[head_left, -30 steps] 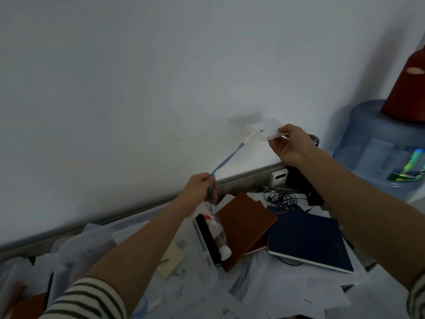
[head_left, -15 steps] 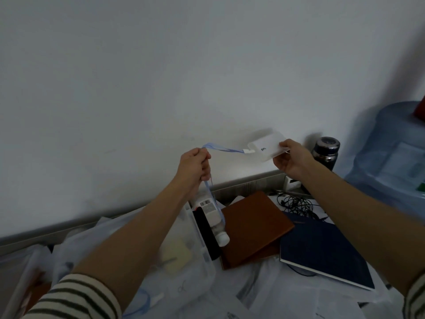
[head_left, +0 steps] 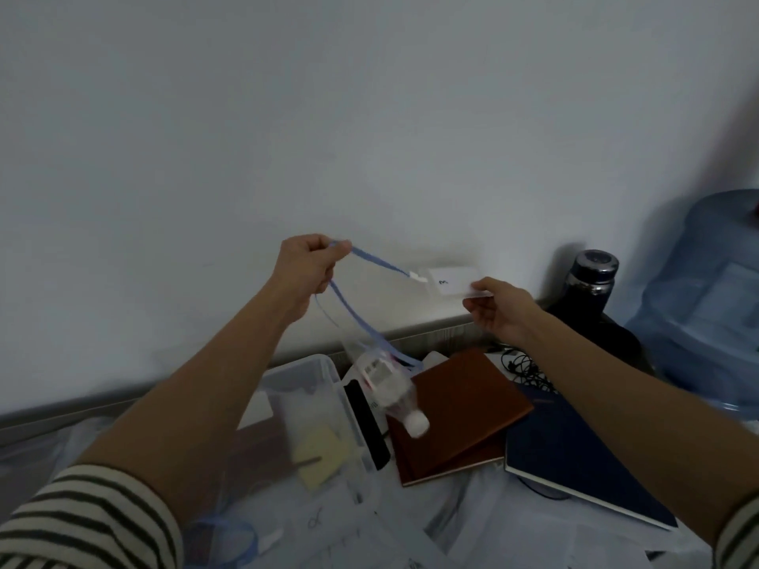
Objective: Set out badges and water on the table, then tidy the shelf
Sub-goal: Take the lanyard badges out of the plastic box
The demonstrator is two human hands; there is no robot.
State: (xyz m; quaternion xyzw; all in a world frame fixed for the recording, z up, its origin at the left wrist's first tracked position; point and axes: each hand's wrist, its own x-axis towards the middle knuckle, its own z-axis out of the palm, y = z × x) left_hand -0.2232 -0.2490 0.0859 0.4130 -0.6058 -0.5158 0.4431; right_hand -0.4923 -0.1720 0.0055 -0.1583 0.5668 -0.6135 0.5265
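Note:
A white badge card [head_left: 451,280] hangs in the air before the wall, pinched at its lower right corner by my right hand [head_left: 499,312]. Its blue lanyard [head_left: 380,262] runs left from the card's clip up to my left hand [head_left: 308,266], which grips the strap in a fist. The rest of the strap loops down toward the clutter below. A small clear water bottle [head_left: 390,386] with a white cap lies tilted on the pile beneath the loop. Another blue lanyard [head_left: 236,542] lies at the bottom, partly under plastic.
A clear plastic box [head_left: 324,388] holds yellow notes. A brown notebook [head_left: 460,412] and a dark blue notebook [head_left: 575,453] lie on loose papers. A dark metal flask [head_left: 591,281], tangled black cable [head_left: 525,367] and a large blue water jug [head_left: 706,305] stand right.
My left hand has risen with the lanyard from near the pile to level with the card, so the strap now droops in a loop. My right hand dropped slightly. The camera swung left.

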